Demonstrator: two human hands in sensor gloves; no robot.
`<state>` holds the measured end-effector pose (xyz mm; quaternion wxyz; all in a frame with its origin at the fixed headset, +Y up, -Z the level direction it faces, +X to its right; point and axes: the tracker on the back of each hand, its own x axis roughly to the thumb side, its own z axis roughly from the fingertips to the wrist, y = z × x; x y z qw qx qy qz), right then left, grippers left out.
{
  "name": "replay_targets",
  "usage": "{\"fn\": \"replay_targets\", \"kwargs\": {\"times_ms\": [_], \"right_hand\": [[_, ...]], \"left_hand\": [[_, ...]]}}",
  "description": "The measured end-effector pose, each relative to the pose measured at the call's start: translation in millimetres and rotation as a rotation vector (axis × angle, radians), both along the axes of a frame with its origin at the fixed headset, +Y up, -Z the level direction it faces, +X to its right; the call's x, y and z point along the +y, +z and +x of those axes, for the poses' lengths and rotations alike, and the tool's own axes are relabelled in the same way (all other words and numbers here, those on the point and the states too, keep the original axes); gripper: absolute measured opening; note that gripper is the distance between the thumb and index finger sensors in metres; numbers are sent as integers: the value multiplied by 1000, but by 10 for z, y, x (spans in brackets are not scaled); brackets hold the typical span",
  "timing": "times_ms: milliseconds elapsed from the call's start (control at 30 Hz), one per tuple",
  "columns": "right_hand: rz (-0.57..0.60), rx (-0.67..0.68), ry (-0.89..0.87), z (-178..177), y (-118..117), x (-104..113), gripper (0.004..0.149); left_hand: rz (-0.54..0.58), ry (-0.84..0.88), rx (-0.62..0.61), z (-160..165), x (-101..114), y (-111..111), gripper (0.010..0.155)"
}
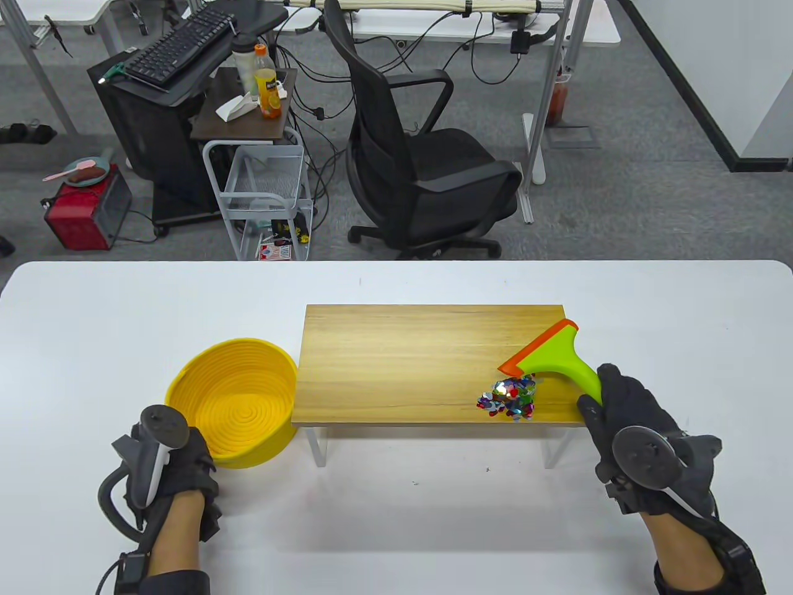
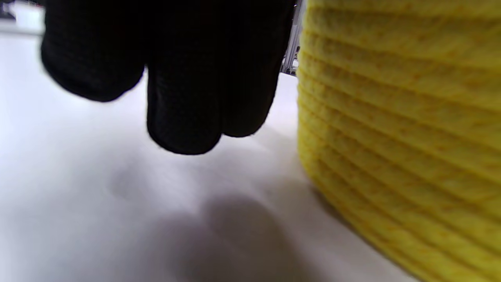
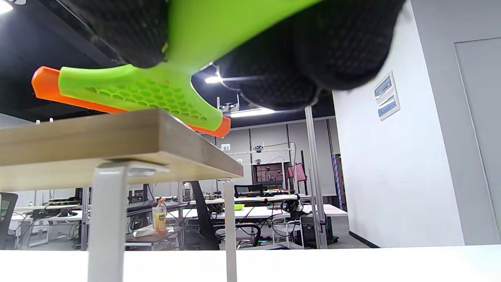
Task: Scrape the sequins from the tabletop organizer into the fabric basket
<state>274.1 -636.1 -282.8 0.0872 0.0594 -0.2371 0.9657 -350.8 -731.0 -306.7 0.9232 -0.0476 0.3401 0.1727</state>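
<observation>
A wooden tabletop organizer [image 1: 403, 362] stands on white legs on the white table. A pile of coloured sequins [image 1: 511, 398] lies near its front right edge. My right hand [image 1: 626, 409] grips the green handle of a scraper [image 1: 554, 356] with an orange blade, blade resting on the board just behind the sequins; the scraper also shows in the right wrist view [image 3: 148, 92]. A yellow fabric basket [image 1: 235, 400] stands left of the organizer. My left hand [image 1: 167, 462] rests beside the basket's front left, holding nothing; its fingers [image 2: 184, 98] hang next to the basket wall [image 2: 399, 117].
Behind the table are a black office chair [image 1: 421, 155], a white wire cart [image 1: 266, 198] and a desk with a keyboard [image 1: 179, 43]. The organizer's legs [image 3: 107, 219] stand at its corners.
</observation>
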Motion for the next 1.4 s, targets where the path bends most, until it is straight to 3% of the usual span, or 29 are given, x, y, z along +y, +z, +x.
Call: {"fn": "replay_targets", "kwargs": {"times_ms": [167,400,533,733,867,1033,1167,1400], "right_hand": [[-2,-1,3,-10,-1,-4,61],[-11,-4,10,-26,-17,-20,61],[-14,-5,12,-35,-20,-26,61],[-15,-9,17,-39,-29,-30,61],[-14,-24,12,3,-40,-27,61],[-12,-35,4,42,-44,-16,61],[-13,-39,1,51,-50,-14,61],[-14,-44,2,66,-48,-13,61]], "left_hand": [[136,413,123,-135,-198,32,75],[223,452,118,-178,-136,36,60],[294,393,110,-169,76,31,58],[423,244,59,-53,755,20,57],[508,168,-19,129,1265,19,57],[568,219,-139,392,1676,50,56],[577,311,-283,649,1789,97,55],[534,537,-618,1229,1708,190,55]]}}
